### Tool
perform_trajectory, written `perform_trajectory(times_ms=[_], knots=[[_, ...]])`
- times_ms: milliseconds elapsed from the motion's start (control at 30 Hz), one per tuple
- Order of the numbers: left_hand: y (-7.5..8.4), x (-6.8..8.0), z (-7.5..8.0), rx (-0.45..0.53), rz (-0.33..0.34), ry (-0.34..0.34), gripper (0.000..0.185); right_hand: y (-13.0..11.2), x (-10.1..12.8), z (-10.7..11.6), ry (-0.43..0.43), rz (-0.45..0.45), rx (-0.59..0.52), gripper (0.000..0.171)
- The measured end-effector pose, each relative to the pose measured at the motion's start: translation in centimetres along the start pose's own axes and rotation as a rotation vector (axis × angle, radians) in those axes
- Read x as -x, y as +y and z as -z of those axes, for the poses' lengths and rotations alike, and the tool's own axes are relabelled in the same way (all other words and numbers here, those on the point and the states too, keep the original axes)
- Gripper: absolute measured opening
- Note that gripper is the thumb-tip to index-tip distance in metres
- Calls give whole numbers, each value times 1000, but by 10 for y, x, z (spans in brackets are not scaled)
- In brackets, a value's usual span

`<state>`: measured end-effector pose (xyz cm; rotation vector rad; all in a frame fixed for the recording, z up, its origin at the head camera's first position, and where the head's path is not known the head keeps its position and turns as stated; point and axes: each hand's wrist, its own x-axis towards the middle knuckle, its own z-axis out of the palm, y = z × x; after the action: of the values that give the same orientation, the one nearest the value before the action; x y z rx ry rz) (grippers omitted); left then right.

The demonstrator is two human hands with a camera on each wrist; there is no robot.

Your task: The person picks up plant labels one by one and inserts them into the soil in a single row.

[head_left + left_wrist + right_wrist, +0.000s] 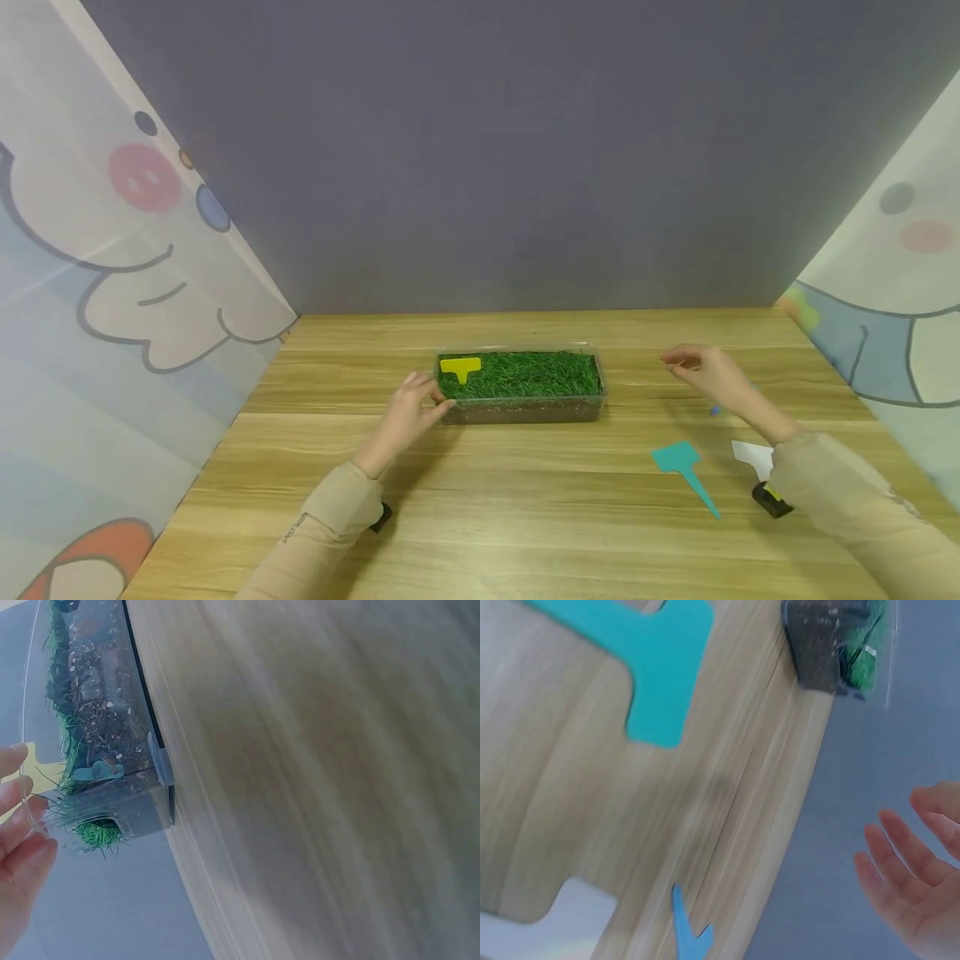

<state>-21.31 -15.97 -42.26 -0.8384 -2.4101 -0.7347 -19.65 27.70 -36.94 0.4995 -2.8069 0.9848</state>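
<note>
A clear plastic planter box (525,410) with dark soil and green grass (536,373) sits on the table. A yellow T-shaped plant label (461,367) stands upright in the grass at its left end. My left hand (405,410) holds the box's left end, thumb and fingers pinching the clear rim in the left wrist view. My right hand (708,379) hovers right of the box with fingers loosely bent and nothing in them. Nearest it lie a blue label (690,930), partly hidden by the hand in the head view, and a teal T-shaped label (681,465).
A white label (753,457) lies by the right sleeve, which partly covers it. Beside it, a small black object (771,500) shows a bit of yellow. A grey wall (525,167) rises behind the wooden table (525,517), with cartoon-printed cloth (90,292) at both sides.
</note>
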Motion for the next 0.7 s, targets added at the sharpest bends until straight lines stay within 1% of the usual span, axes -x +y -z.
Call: perform_trajectory(times_ms=[267,467,600,700], knots=[[2,0,1,3,18,-15,19,18,5,12,-4,-44,36,20],[2,0,0,-5,17,-11,19,38,7,19,7,-30,86,20],[1,0,0,-5,22,-10,19,53,8,23,-13,-54,105,23],[1,0,0,-1,27,-11,19,62,9,26,-51,-95,106,26]])
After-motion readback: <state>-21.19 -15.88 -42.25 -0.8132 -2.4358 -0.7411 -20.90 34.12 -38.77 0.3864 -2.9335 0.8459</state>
